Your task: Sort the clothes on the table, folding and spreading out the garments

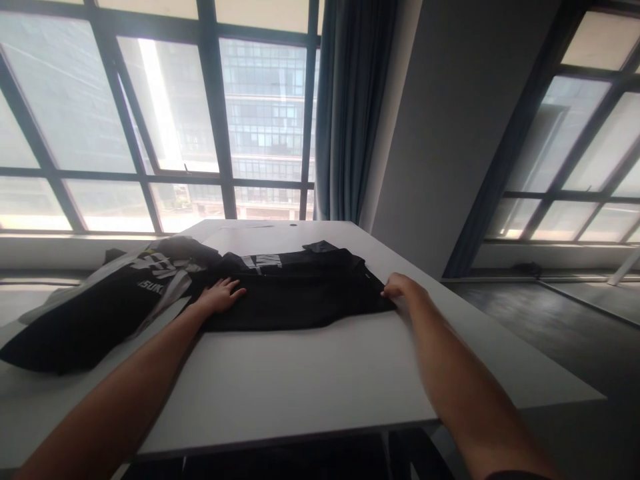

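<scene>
White table (pixel 310 380) before tall grid windows (pixel 165 113) and a blue curtain (pixel 350 107). A folded black garment (pixel 300 293) lies near the table's far edge, bearing white lettering too foreshortened to read. The left hand (pixel 220 295) rests open, palm flat on its left end; the right hand (pixel 400 287) is curled, pinching its right edge. Toward the left edge lies a second black garment (pixel 95 313), with white print of which only "SUK" is legible.
</scene>
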`<state>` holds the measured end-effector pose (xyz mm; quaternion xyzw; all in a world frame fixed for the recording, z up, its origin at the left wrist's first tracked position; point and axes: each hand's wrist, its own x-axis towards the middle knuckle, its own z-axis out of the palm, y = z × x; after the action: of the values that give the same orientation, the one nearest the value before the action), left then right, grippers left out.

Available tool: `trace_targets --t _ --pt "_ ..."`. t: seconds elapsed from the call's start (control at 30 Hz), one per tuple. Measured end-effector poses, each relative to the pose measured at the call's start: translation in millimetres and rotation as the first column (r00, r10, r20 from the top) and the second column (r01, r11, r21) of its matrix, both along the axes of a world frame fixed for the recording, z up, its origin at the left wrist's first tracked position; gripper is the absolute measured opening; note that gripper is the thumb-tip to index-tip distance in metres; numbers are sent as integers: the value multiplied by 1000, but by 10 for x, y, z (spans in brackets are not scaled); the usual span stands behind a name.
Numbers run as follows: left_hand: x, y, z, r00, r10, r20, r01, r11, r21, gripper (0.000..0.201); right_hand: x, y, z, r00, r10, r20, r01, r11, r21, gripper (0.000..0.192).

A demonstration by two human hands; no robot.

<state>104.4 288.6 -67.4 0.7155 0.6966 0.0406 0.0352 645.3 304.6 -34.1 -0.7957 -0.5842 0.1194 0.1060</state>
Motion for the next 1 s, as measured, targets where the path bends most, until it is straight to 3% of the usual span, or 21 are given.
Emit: trace_targets --t 0.1,0.17,0.23,0.3,0.4,0.47,0.57,0.63,0.73,0.83,0.9,1.0 --pt "-107 57 -41 1000 -15 23 14 1000 26 73 -161 29 7 984 78 -160 -60 992 115 19" --pt "-151 74 -47 999 -23 37 22 999 42 72 -257 27 45 933 80 -352 -1 976 219 16" --pt "-164 75 -47 999 -25 45 23 998 55 72 -309 -4 106 799 102 -592 92 953 288 23" --pt "-155 68 -44 999 -23 47 20 998 58 71 -318 -69 171 627 185 -757 106 942 318 32" --pt "-138 57 -40 998 -23 51 20 998 57 71 -310 -206 227 496 292 -818 -138 956 258 39" --pt "-137 56 -41 998 -22 52 20 998 51 71 -323 -290 238 515 281 -810 -349 932 101 43" --pt "-148 66 -55 999 -23 46 21 998 53 70 -361 -350 269 562 224 -796 -449 891 -67 45" --pt "-155 74 -65 999 -23 45 20 998 62 69 -364 -338 318 502 256 -826 -413 910 31 38" --pt "-179 80 -41 996 -43 76 38 998 59 70 -290 -268 384 413 349 -841 -188 937 296 26" --pt "-265 68 67 980 -143 142 135 989 62 76 -155 -207 374 411 304 -859 42 936 351 32" --pt "-373 48 176 961 -215 176 206 976 69 77 -83 -194 329 374 291 -881 72 937 341 41" --pt "-572 5 323 945 -267 187 263 964 46 63 -66 -197 245 343 373 -862 -25 921 388 54"
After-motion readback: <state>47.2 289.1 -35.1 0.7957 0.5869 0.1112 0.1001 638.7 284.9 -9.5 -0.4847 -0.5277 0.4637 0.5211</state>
